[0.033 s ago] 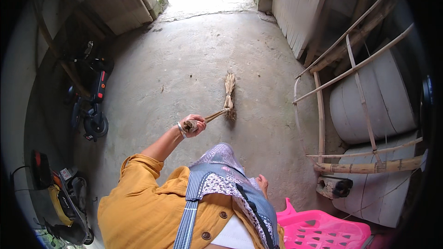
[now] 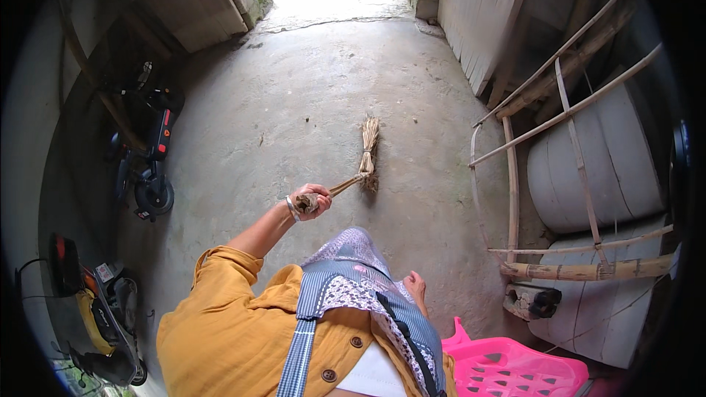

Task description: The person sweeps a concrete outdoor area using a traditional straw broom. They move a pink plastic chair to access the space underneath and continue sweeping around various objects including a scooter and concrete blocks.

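My left hand is closed around the handle of a straw hand broom, and a band circles that wrist. The broom's handle end points back toward me. Its tied, pale bristle bundle rests on the concrete floor and points away toward the doorway. Beside the patterned apron, my right hand shows only in part. The apron edge and the angle hide most of its fingers, and no object shows in it.
A pink plastic chair is close by at lower right. Bamboo poles and large grey cylinders line the right side. Scooters stand along the left wall. Beyond the wooden doors is a bright doorway. Small specks dot the floor.
Only a slight shift of the whole view shows. My left hand and the broom keep almost the same place over the floor.
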Available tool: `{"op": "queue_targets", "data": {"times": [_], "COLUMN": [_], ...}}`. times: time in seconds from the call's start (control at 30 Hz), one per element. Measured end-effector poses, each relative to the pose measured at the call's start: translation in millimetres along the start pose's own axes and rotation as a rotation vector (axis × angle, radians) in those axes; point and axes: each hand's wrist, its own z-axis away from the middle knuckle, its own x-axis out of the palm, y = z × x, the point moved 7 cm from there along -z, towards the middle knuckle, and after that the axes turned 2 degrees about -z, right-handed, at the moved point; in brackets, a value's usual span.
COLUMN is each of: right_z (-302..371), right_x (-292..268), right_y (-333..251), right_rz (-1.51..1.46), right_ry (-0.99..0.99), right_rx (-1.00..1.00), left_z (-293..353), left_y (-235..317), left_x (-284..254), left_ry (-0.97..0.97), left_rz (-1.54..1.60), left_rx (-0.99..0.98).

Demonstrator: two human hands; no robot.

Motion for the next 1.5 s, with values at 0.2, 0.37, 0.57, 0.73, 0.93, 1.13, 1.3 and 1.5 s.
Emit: {"op": "queue_targets", "data": {"times": [0.2,0.37,0.57,0.73,0.93,1.13,1.3,1.5], "right_z": [-85.4,-121.0,-178.0,-215.0,-205.2,-190.2,-233.6,-300.1], "right_x": [51.3,104.3,190.8,260.6,316.1,336.8,339.1,297.6], "right_y": [-121.3,-208.9,-277.2,-342.7,-386.1,-467.9,-505.3,-537.3], "right_rz": [-0.54,-0.782,-0.952,-1.06,-0.755,-0.669,-0.567,-0.248], "right_ry": [-0.291,-0.612,-0.654,-0.609,-0.723,-0.965,-1.098,-1.361], "right_rx": [0.086,0.267,0.627,0.763,0.816,0.761,0.674,0.69], "left_z": [5.2,10.0,25.2,55.4,122.2,153.5,106.1,3.7], "left_y": [24.2,40.0,77.3,109.6,135.9,156.5,191.7,266.0], "left_x": [-8.3,-0.8,9.3,30.9,40.2,68.7,110.8,136.0], "left_ry": [-0.029,0.003,0.055,0.093,0.217,0.304,0.201,0.195], "left_rz": [0.0,-0.006,0.017,-0.169,-0.139,-0.006,0.33,0.411], "left_rx": [0.057,0.064,0.025,0.104,0.281,0.48,0.63,0.837]}}
